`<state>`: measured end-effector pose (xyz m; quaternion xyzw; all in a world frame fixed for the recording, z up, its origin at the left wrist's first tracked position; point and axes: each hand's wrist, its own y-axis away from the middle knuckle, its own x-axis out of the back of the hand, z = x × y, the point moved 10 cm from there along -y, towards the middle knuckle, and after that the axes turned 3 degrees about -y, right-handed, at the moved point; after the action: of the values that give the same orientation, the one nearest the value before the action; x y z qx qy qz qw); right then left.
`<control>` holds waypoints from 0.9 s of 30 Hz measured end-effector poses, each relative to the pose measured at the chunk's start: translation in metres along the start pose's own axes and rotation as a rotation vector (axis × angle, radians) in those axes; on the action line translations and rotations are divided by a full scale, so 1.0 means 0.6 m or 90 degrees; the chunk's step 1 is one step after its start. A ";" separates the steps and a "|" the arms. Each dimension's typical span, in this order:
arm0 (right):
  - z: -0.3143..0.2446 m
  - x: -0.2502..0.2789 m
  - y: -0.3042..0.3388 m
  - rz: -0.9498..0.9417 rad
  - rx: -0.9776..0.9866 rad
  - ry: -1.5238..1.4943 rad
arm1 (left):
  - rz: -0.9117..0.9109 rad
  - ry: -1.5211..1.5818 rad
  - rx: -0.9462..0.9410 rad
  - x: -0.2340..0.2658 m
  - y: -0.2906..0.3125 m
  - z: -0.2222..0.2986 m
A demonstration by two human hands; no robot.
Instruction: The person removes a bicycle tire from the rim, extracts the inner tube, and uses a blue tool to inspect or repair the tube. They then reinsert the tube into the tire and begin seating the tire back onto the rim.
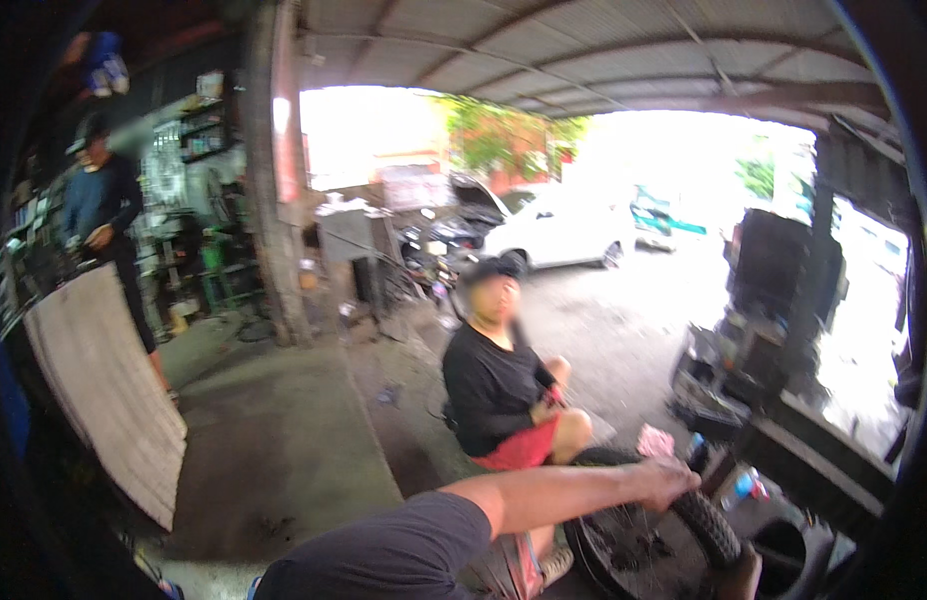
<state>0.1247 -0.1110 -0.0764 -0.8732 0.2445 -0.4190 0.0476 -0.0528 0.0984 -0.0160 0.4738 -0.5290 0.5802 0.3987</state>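
A spoked wheel with a black knobby tyre (pixel 708 528) stands tilted at the lower right. My left arm, in a dark short sleeve, reaches across from the bottom, and my left hand (pixel 672 484) is closed over the top of the tyre. At the tyre's right side, near the lower edge, part of my right hand (pixel 751 572) shows against the rubber; its fingers are mostly hidden. The hub and spokes (pixel 639 545) look dark and blurred inside the rim.
A person in a black top and red shorts (pixel 499 390) sits just beyond the wheel. Another person (pixel 104 200) stands at the far left behind a pale board (pixel 109 390). Dark beams (pixel 819 450) and a black round container (pixel 789 550) lie right. A white car (pixel 569 228) stands outside.
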 end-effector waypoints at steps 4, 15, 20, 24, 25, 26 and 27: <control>-0.087 0.025 0.020 0.022 0.016 -0.007 | -0.063 0.062 0.030 -0.011 0.005 -0.024; -0.049 -0.029 -0.028 -0.044 0.015 0.052 | -0.056 0.006 0.080 0.010 0.031 -0.057; 0.009 -0.005 0.010 0.012 0.085 -0.079 | -0.072 0.021 0.029 -0.044 0.003 -0.078; 0.070 -0.024 -0.029 0.025 0.003 -0.186 | -0.011 0.053 -0.009 -0.046 0.028 -0.193; 0.120 -0.013 0.004 0.017 -0.002 -0.136 | -0.097 0.059 0.044 -0.014 -0.005 -0.137; 0.105 -0.026 -0.004 -0.031 -0.025 -0.102 | -0.080 0.076 0.042 0.014 0.005 -0.135; 0.115 -0.049 0.003 -0.008 -0.020 -0.170 | -0.149 0.143 0.095 0.004 0.014 -0.135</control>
<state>0.1606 -0.1074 -0.1422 -0.9234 0.2368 -0.2953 0.0632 -0.0719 0.1778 -0.0152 0.4928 -0.3775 0.6169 0.4838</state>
